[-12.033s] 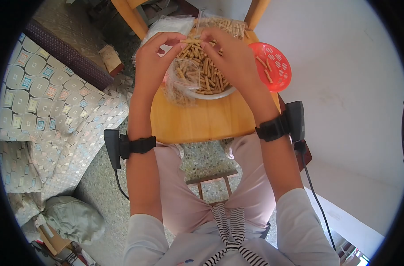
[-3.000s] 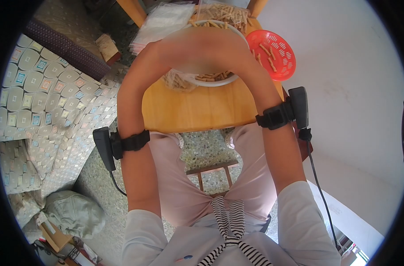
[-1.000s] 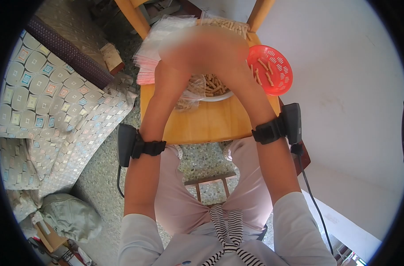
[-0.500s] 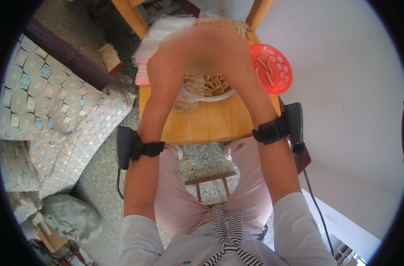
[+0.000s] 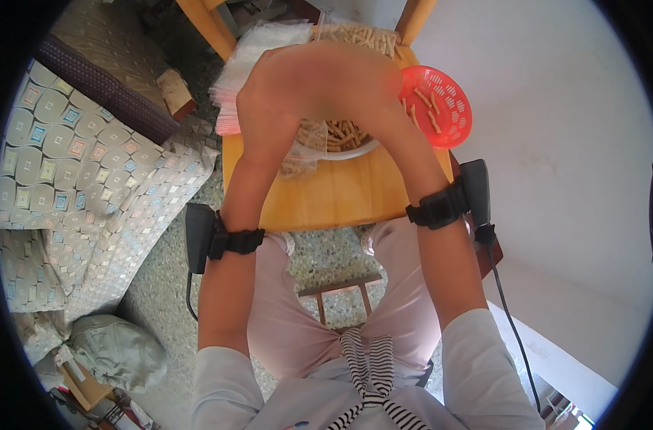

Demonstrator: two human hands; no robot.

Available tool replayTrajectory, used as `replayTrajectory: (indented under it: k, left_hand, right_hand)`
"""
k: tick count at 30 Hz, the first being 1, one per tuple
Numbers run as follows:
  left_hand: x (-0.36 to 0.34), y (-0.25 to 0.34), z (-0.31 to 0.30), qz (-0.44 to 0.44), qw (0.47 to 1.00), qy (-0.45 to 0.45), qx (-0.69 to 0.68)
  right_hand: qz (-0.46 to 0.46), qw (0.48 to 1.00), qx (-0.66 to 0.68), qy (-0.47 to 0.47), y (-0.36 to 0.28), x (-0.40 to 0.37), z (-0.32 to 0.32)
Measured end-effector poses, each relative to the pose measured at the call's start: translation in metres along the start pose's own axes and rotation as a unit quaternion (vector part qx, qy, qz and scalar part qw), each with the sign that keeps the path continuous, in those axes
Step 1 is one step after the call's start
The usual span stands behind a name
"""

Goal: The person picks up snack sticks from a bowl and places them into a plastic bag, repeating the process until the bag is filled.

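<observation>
My left hand (image 5: 275,89) and my right hand (image 5: 373,86) meet over a white bowl (image 5: 355,153) on a wooden chair seat. A smear covers both hands, so their fingers and anything between them cannot be made out. Short tan stick-shaped pieces (image 5: 348,133) fill the bowl beneath. Just below my left hand, a clear plastic bag (image 5: 312,136) with similar pieces shows at the bowl's left side; whether I grip it is hidden. Close to my right hand is a red plastic basket (image 5: 457,115) holding several loose pieces.
A stack of clear bags (image 5: 229,100) lies at the chair seat's (image 5: 333,197) left. Filled bags (image 5: 362,36) lie at the back. A white wall (image 5: 548,136) rises on the right, and patterned cloth (image 5: 90,165) hangs on the left. Black wrist devices (image 5: 441,204) trail cables.
Both hands stay together over the bowl with only a slight shift. The chair and its contents sit a little higher in view.
</observation>
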State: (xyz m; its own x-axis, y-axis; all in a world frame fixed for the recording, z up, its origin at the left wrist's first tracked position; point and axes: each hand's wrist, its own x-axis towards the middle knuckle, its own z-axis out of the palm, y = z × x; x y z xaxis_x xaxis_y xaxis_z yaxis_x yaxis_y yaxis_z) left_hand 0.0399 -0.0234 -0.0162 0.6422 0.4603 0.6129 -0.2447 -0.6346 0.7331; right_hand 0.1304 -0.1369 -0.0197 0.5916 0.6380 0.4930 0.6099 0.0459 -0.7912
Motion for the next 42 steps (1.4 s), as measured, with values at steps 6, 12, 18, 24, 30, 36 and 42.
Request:
replayTrajectory:
  k: [6, 12, 18, 24, 30, 36, 42]
  left_hand:
    - [0.004, -0.004, -0.004, -0.067, 0.997, -0.001, -0.025]
    - [0.004, -0.013, -0.006, -0.057, 0.994, -0.089, -0.014]
    - [0.006, -0.014, -0.009, -0.047, 0.995, -0.083, 0.002]
    - [0.005, -0.009, -0.010, -0.040, 0.996, -0.071, 0.018]
    - [0.004, -0.008, -0.010, -0.023, 0.998, -0.043, 0.036]
    - [0.003, -0.010, -0.011, 0.005, 0.997, -0.036, 0.071]
    - [0.002, -0.011, -0.009, 0.014, 0.996, -0.013, 0.084]
  right_hand:
    - [0.020, 0.999, -0.002, 0.047, -0.006, 0.006, -0.007]
    - [-0.031, 0.994, 0.034, 0.096, -0.019, 0.006, -0.012]
    - [-0.071, 0.996, 0.014, 0.054, -0.016, 0.006, -0.009]
    - [-0.069, 0.996, 0.000, 0.050, -0.017, 0.006, -0.009]
    - [-0.072, 0.996, -0.007, 0.045, -0.017, 0.004, -0.005]
    - [-0.068, 0.996, -0.019, 0.049, -0.018, 0.005, -0.006]
    - [-0.094, 0.993, -0.024, 0.063, -0.021, 0.004, -0.004]
